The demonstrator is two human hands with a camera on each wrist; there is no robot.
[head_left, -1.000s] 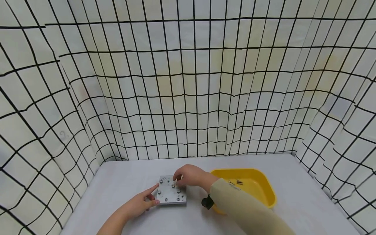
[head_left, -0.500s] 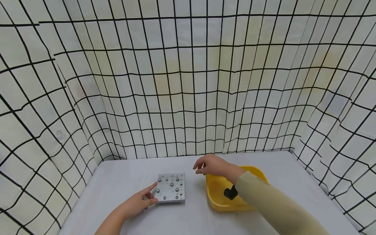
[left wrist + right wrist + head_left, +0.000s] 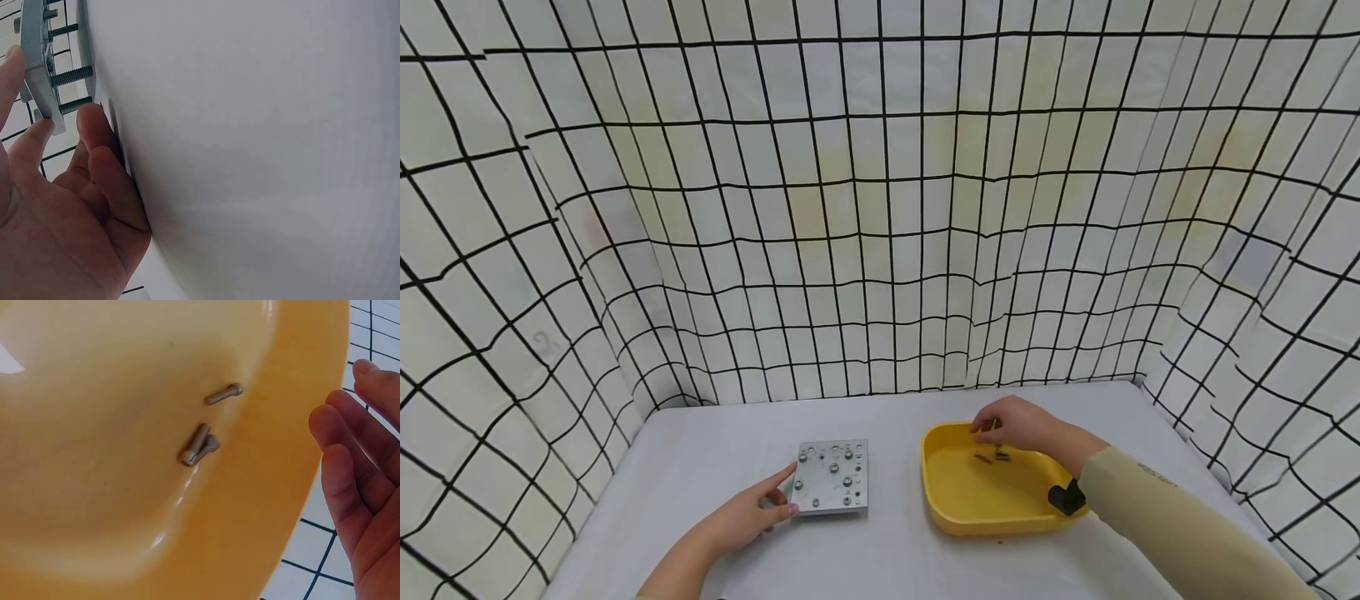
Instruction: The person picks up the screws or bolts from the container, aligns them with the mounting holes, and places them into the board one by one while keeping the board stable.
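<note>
A square silver metal plate (image 3: 820, 489) lies at centre-left in the head view, with several socket-head bolts (image 3: 834, 468) standing in its holes. Their threaded shanks (image 3: 72, 76) stick out below the plate in the left wrist view. My left hand (image 3: 741, 518) grips the plate's left edge with thumb and forefinger; the other fingers curl near the tabletop. My right hand (image 3: 1018, 423) hangs over the back of a yellow tray (image 3: 977, 527), fingers loosely bent with nothing seen between them. Three loose bolts (image 3: 224, 394) lie on the tray's floor, apart from the fingers in the right wrist view.
The tray stands to the right of the plate on a white-covered table (image 3: 730, 442). White walls with a black grid (image 3: 880, 250) close off the back and both sides. A small dark speck (image 3: 1000, 542) lies in front of the tray.
My right hand has moved from above the plate rightward to over the tray. A bolt stands near the plate's back right where the hand was. My left hand keeps its grip on the plate.
</note>
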